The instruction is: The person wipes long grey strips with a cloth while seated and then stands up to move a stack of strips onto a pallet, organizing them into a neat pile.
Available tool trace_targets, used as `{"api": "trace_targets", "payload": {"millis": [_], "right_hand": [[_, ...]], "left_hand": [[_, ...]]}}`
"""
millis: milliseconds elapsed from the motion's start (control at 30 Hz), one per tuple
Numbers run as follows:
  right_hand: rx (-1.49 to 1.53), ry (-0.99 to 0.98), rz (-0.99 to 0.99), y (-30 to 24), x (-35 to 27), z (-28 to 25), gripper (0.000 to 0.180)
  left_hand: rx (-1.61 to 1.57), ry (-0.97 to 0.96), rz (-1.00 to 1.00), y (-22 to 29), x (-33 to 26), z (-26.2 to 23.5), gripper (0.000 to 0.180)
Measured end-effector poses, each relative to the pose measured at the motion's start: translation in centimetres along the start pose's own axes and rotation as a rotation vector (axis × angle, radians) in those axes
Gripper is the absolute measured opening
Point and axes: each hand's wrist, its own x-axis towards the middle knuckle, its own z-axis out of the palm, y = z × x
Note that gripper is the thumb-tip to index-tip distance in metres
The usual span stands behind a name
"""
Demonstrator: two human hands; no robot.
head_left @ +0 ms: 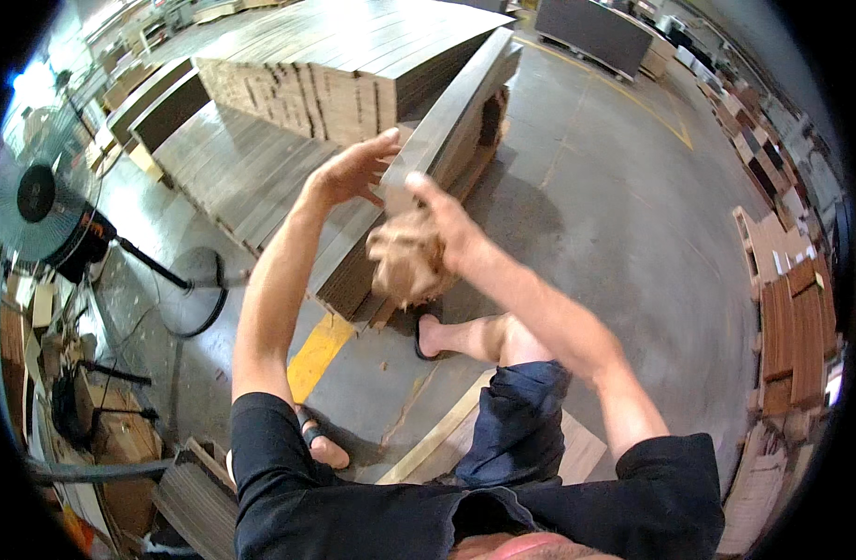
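Note:
A wad of crumpled brown paper (406, 259) is in my right hand (454, 229), in front of my body. Its fingers are partly hidden behind the wad, and one digit points up and away. My left hand (355, 174) is open, fingers spread and slightly blurred, holding nothing. It hovers over a stack of grey wood-look planks (349, 271), close to the stack's long raised row (451, 103). The paper hangs just right of the stack's near end.
A taller pile of planks (307, 98) stands behind. To the left is a pedestal fan (38, 196) with a round base. Boards (790, 317) line the right side. A pale board (437, 434) lies by my legs, and a yellow stripe (318, 359) marks the floor.

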Motion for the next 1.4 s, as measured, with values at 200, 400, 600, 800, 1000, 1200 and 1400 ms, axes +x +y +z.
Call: {"api": "trace_targets", "payload": {"millis": [200, 400, 600, 800, 1000, 1200, 1400], "right_hand": [[-0.261, 0.197, 0.058, 5.8, -5.6, -3.9, 0.107], [-0.476, 0.183, -0.253, 12.6, -10.8, -4.7, 0.109], [-0.356, 0.153, -0.223, 19.1, -18.4, -4.5, 0.112], [-0.379, 0.075, -0.155, 20.1, -23.1, -3.6, 0.110], [-0.274, 0.020, -0.134, 20.6, -25.1, -2.9, 0.115], [-0.312, -0.053, -0.197, 19.9, -26.5, -2.0, 0.121], [-0.400, -0.155, -0.195, 19.0, -26.8, -0.1, 0.115]], "left_hand": [[-0.338, 0.143, -0.170, -3.1, 0.4, 10.5, 0.078], [-0.387, 0.087, 0.148, -10.1, -3.4, 15.0, 0.077], [-0.374, 0.046, 0.114, -14.7, -9.4, 20.4, 0.091], [-0.386, 0.057, 0.074, -14.3, -14.4, 23.3, 0.090], [-0.331, 0.075, 0.110, -13.4, -16.8, 24.2, 0.089], [-0.337, 0.099, 0.222, -11.3, -19.4, 24.8, 0.091], [-0.283, 0.250, 0.355, -8.8, -23.3, 24.3, 0.098]]}}
